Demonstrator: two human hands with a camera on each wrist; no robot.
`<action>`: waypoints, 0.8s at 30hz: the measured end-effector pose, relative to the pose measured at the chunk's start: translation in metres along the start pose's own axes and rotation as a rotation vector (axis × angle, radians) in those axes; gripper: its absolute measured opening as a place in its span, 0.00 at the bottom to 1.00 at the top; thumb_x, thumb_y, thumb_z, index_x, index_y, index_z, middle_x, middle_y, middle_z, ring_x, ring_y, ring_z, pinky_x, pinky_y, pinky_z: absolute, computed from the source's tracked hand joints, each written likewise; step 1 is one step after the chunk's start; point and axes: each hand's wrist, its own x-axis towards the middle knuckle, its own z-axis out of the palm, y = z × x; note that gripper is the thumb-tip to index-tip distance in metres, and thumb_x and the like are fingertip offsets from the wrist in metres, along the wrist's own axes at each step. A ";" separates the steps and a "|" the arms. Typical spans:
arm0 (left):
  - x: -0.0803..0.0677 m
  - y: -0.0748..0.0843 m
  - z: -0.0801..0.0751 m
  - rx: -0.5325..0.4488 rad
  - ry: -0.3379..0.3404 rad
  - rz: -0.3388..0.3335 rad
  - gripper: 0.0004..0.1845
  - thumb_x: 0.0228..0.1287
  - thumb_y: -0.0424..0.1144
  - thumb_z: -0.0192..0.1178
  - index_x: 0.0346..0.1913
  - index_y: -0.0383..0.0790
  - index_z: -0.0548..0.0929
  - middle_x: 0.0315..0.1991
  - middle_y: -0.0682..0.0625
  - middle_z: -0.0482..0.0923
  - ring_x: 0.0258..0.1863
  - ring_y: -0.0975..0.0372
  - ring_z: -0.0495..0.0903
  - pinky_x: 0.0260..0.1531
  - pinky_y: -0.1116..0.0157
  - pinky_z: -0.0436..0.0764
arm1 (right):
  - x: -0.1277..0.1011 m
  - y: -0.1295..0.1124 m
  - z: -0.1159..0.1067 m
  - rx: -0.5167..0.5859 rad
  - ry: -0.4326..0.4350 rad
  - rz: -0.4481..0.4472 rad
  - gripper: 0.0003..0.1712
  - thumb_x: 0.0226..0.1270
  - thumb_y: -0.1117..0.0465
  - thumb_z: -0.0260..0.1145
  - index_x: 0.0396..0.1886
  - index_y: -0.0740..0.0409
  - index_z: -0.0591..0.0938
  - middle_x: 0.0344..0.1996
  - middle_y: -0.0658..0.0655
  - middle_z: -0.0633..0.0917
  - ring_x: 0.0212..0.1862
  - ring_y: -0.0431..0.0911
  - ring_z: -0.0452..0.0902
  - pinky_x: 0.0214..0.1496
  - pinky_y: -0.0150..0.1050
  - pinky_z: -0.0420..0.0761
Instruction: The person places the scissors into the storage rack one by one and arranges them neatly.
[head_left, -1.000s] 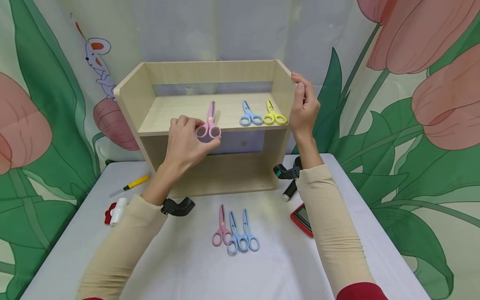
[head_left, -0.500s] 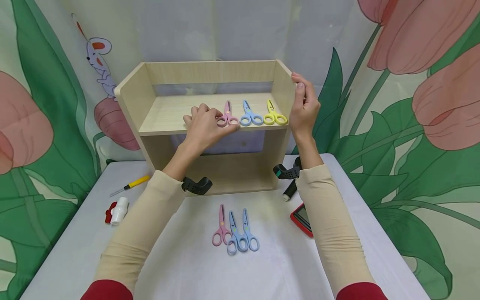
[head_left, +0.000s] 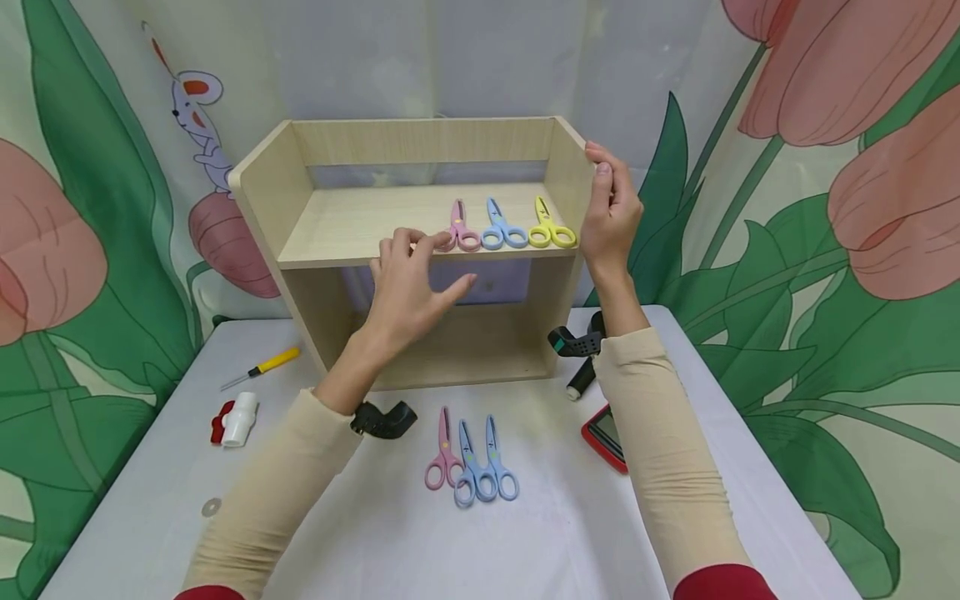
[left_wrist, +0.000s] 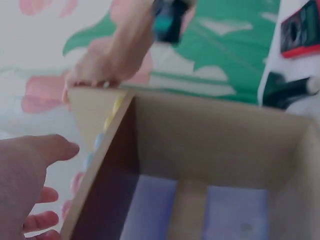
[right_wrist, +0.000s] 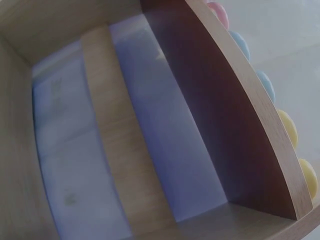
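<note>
Pink scissors [head_left: 458, 225], blue scissors [head_left: 496, 220] and yellow scissors [head_left: 543, 220] lie in a row on the upper board of a pale wooden shelf [head_left: 420, 140], their handles at its front edge. At the pink pair's left handle is my left hand [head_left: 405, 287], its fingertips close to or touching the ring and its thumb spread away below. My right hand [head_left: 610, 212] grips the upper edge of the shelf's right side panel. In the left wrist view, my left hand [left_wrist: 25, 175] shows at the left with nothing between thumb and fingers.
On the table in front lie pink scissors [head_left: 444, 450] and two blue scissors [head_left: 468, 457], partly overlapping. A yellow-handled screwdriver [head_left: 276, 361], a white fitting with a red part [head_left: 239, 419] and a grey disc [head_left: 212, 507] lie left; a black cylinder [head_left: 581, 380] and red-and-black case [head_left: 604, 438] right.
My left hand carried the pink scissors right, set them beside the blue pair on the upper board, then let go and drew slightly down. The right hand stays on the shelf.
</note>
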 end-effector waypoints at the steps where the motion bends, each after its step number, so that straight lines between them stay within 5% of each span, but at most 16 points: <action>1: -0.011 -0.001 0.002 -0.012 0.001 0.016 0.33 0.60 0.55 0.68 0.64 0.42 0.77 0.55 0.41 0.69 0.55 0.47 0.65 0.51 0.47 0.62 | 0.001 0.005 0.001 0.001 0.000 0.004 0.18 0.79 0.63 0.49 0.55 0.64 0.81 0.60 0.56 0.84 0.65 0.39 0.77 0.63 0.29 0.73; 7: -0.077 -0.022 0.027 -0.048 -0.120 -0.043 0.30 0.61 0.47 0.69 0.62 0.36 0.78 0.52 0.40 0.74 0.52 0.48 0.72 0.50 0.50 0.70 | 0.007 0.019 0.001 0.002 0.002 0.027 0.18 0.79 0.61 0.49 0.56 0.60 0.82 0.60 0.53 0.84 0.65 0.35 0.75 0.68 0.31 0.71; 15: -0.159 -0.051 0.066 -0.031 -0.434 -0.196 0.31 0.55 0.46 0.73 0.60 0.34 0.79 0.50 0.43 0.77 0.47 0.54 0.78 0.49 0.55 0.81 | -0.001 -0.006 0.000 0.023 0.003 0.008 0.18 0.79 0.64 0.48 0.55 0.66 0.81 0.59 0.58 0.84 0.65 0.39 0.76 0.69 0.32 0.71; 20: -0.192 -0.064 0.080 0.001 -0.584 -0.262 0.31 0.52 0.46 0.74 0.56 0.33 0.81 0.45 0.46 0.76 0.41 0.60 0.73 0.46 0.58 0.79 | 0.002 0.004 0.002 0.033 0.004 0.005 0.18 0.79 0.63 0.49 0.55 0.64 0.82 0.59 0.56 0.84 0.65 0.37 0.76 0.69 0.32 0.71; 24: -0.202 -0.073 0.084 0.002 -0.551 -0.267 0.24 0.51 0.42 0.73 0.50 0.33 0.83 0.40 0.49 0.75 0.37 0.62 0.70 0.40 0.62 0.77 | 0.005 0.019 0.004 0.029 0.008 -0.013 0.18 0.79 0.63 0.49 0.55 0.63 0.82 0.59 0.56 0.84 0.65 0.38 0.76 0.68 0.32 0.71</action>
